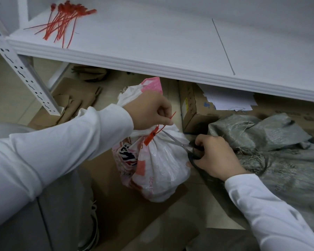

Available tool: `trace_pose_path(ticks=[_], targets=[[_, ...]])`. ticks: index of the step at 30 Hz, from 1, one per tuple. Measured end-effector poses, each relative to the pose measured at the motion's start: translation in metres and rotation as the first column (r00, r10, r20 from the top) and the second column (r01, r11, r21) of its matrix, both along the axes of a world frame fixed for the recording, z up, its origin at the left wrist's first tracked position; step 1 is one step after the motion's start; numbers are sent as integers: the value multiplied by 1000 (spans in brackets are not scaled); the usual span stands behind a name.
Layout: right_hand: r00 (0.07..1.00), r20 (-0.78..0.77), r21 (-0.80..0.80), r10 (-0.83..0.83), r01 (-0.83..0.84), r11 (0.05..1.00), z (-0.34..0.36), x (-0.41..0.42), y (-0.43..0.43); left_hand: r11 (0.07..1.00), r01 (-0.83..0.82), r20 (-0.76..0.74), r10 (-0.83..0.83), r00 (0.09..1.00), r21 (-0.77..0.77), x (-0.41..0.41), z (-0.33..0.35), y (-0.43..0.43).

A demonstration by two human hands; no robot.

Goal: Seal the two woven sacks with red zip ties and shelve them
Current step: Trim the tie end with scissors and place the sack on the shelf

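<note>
A white woven sack (159, 165) with pink and red print stands on cardboard on the floor, its neck cinched by a red zip tie (150, 135). My left hand (149, 111) pinches the tie's thin loose tail just above the neck. My right hand (214, 156) grips black-handled scissors (181, 144), whose blades reach toward the tie's tail at the neck. A grey woven sack (272, 145) lies slumped and open to the right. A bundle of several spare red zip ties (62, 22) lies on the white shelf (152, 42), far left.
A cardboard box (192, 105) with white papers sits under the shelf behind the sacks. The shelf's perforated white upright (25, 77) slants down at left. Flattened cardboard (74, 95) covers the floor. My grey-trousered knee (58, 205) is at lower left.
</note>
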State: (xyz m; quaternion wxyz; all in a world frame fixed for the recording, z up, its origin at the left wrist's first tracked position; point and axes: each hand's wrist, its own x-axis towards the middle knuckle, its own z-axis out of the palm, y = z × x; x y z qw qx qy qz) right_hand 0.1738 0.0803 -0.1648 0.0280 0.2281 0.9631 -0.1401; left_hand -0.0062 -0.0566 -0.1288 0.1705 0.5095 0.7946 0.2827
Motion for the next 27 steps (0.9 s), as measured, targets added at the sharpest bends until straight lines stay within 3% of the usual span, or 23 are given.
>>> trace_pose_path(ticks=[11, 27], targets=[[989, -106, 37, 108, -104, 994, -13, -23, -10, 997, 70, 97, -69, 993, -15, 3, 4, -3], [983, 22, 199, 183, -184, 963, -22, -31, -20, 977, 209, 153, -213, 965, 42, 9, 3, -3]])
